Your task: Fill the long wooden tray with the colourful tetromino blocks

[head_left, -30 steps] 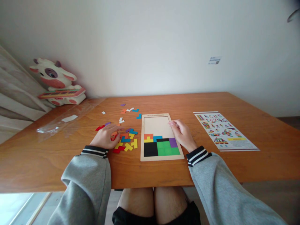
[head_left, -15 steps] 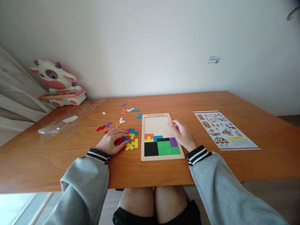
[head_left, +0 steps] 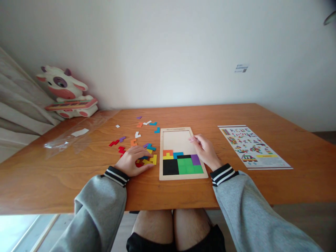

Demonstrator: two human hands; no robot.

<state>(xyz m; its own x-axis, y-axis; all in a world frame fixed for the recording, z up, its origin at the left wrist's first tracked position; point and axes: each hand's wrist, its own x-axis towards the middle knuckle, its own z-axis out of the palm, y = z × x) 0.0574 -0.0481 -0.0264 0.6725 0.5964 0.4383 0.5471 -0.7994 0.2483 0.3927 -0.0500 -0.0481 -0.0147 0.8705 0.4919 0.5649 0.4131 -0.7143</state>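
My left hand (head_left: 133,160) lies palm down over a heap of coloured puzzle pieces, its fingers apart and partly covering them. A yellow piece (head_left: 154,159) and a blue piece (head_left: 150,147) show beyond its fingertips. The wooden puzzle board (head_left: 161,154) lies flat in front of me. Its lower part is filled with black, green, purple, orange, yellow and blue pieces; bare wood shows in its upper part. At the board's right edge is my right hand (head_left: 205,150), thumb and fingers drawn together over the bare area, with no piece visible in them.
Loose pieces are scattered behind the heap, among them a white piece (head_left: 137,134) and a red piece (head_left: 114,143). A printed pattern sheet (head_left: 249,147) lies at right. At left are a clear plastic bag (head_left: 63,141) and a toy cow with a keyboard (head_left: 69,92).
My left hand has shifted right and toward me over the heap, uncovering an orange piece and a red piece behind it. My right hand keeps its pose by the board.
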